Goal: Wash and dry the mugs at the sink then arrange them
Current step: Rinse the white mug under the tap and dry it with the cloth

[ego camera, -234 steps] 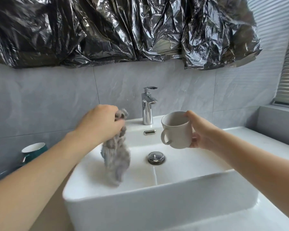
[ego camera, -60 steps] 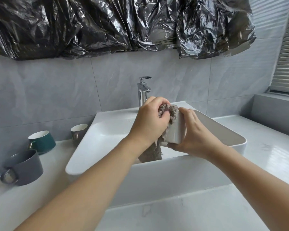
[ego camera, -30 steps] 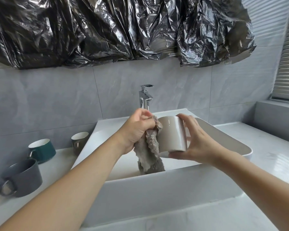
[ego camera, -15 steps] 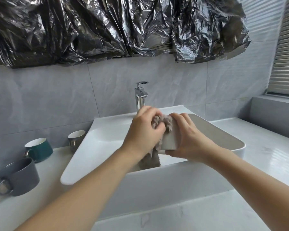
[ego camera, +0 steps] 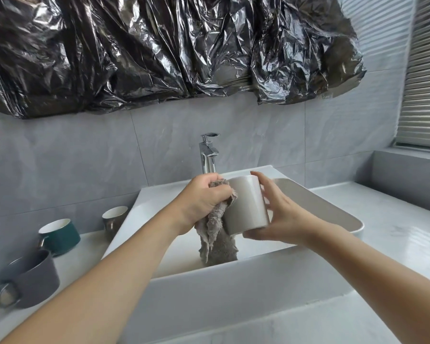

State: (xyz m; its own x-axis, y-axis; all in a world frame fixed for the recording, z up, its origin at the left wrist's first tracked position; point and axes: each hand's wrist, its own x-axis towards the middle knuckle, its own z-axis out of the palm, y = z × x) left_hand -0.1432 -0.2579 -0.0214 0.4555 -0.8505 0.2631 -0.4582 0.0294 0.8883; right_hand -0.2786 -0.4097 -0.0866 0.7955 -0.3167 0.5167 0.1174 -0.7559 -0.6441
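Over the white sink (ego camera: 258, 279) my right hand (ego camera: 281, 217) holds a beige mug (ego camera: 246, 203) on its side, fingers wrapped around its body. My left hand (ego camera: 204, 199) grips a grey cloth (ego camera: 216, 234) bunched at the mug's mouth, and the rest of the cloth hangs down into the basin. On the counter to the left stand a dark grey mug (ego camera: 29, 279), a green mug (ego camera: 60, 235) with a white inside, and a small metallic cup (ego camera: 114, 218) next to the sink's edge.
A chrome tap (ego camera: 208, 152) rises behind the basin, with no water seen running. Crumpled black plastic sheeting (ego camera: 159, 50) covers the wall above. The pale counter (ego camera: 395, 234) runs right toward a raised ledge and window blinds (ego camera: 425, 78).
The cloth has come out of the mug's mouth to its rim, and the mug's side shows again. Both hands stay over the basin.
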